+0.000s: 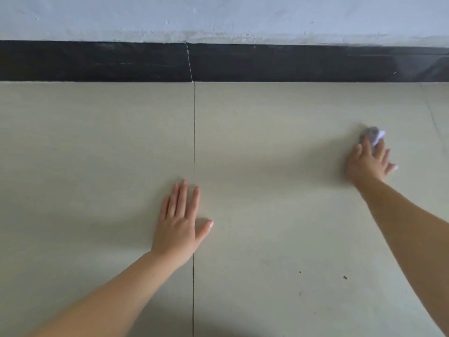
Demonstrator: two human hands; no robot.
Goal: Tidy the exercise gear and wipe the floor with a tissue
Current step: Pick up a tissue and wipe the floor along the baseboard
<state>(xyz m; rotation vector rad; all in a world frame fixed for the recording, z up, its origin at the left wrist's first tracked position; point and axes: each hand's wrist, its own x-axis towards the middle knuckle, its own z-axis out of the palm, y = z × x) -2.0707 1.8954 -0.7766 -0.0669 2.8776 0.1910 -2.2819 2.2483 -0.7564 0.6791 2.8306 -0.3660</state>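
Note:
My right hand [368, 161] reaches far out to the right over the beige tiled floor [267, 142] and presses a crumpled, greyish-white tissue [373, 135] against it with straight fingers. The tissue sticks out beyond my fingertips and looks dirty. My left hand [181, 220] lies flat on the floor beside a tile joint, fingers straight and together, thumb spread to the right. No exercise gear is in view.
A black skirting board [218, 62] runs along the base of a white wall [218, 15] at the far side. A thin dark tile joint [194, 132] runs from the wall toward me. A few dark specks [345, 277] lie on the floor at lower right.

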